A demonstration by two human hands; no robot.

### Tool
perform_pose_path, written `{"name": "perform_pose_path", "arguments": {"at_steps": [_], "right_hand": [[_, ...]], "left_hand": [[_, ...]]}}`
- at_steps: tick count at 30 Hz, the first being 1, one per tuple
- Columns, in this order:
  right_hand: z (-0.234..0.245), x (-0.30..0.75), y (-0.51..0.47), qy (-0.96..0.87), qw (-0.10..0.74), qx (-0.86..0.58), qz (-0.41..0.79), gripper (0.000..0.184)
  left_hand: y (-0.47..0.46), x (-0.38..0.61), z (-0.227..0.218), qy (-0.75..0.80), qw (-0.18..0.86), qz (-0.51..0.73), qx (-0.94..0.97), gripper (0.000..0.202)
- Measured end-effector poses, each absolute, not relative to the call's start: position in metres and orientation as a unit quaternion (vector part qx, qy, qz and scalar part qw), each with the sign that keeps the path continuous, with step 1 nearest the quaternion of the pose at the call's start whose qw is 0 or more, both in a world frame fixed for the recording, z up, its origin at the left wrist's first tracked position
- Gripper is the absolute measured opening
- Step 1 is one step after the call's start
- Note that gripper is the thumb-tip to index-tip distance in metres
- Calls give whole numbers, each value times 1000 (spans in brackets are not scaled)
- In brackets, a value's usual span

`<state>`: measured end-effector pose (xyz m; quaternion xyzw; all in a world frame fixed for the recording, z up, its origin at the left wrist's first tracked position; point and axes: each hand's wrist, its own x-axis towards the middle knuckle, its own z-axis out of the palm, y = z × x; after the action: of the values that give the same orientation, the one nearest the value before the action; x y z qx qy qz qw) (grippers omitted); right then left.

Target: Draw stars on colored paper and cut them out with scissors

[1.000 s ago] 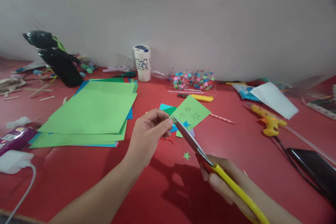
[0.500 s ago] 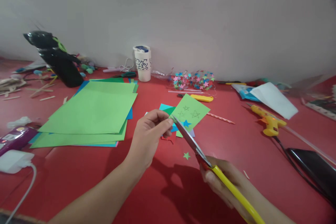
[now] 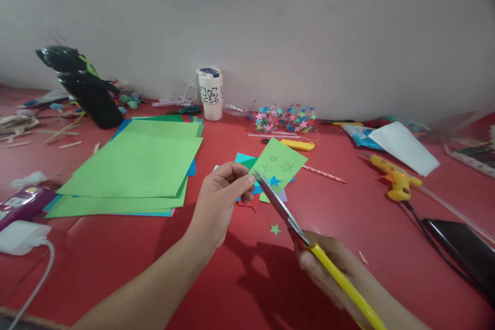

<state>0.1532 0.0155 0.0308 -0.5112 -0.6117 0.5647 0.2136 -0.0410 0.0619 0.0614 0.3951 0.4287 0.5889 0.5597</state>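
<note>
Pinched between the thumb and fingers of my left hand (image 3: 226, 188) is a small piece of green paper (image 3: 252, 171), mostly covered by the fingertips. My right hand (image 3: 328, 263) grips scissors (image 3: 284, 210) with a yellow handle, their blade tips at that piece. Behind the tips lies a green sheet (image 3: 284, 157) with pencil-drawn stars. A blue paper star (image 3: 274, 181) rests at its lower edge, over several coloured scraps. One cut-out green star (image 3: 275, 229) lies on the red table (image 3: 240, 294), just left of the scissors' pivot.
Green and blue sheets (image 3: 135, 160) are stacked at left. A black bottle (image 3: 88, 87) and white cup (image 3: 211, 94) stand behind. Star-filled clear packs (image 3: 284, 117), a yellow cutter (image 3: 297, 145) and a pencil (image 3: 325, 174) lie beyond my hands. The glue gun (image 3: 396, 175) with its cord is at right.
The sheet with drawn stars has shifted very slightly left. The scissors' yellow handle has edged a little left too. My left hand stays in place with its pinch.
</note>
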Motion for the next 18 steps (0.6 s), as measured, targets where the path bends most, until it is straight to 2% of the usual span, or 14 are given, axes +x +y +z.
{"name": "perform_pose_path", "arguments": {"at_steps": [11, 18], "right_hand": [[24, 155, 20, -678, 233, -500, 485, 55], [16, 158, 23, -684, 214, -494, 491, 53]], "left_hand": [[62, -42, 59, 424, 565, 585, 398, 9], [63, -43, 60, 421, 568, 587, 395, 8]]}}
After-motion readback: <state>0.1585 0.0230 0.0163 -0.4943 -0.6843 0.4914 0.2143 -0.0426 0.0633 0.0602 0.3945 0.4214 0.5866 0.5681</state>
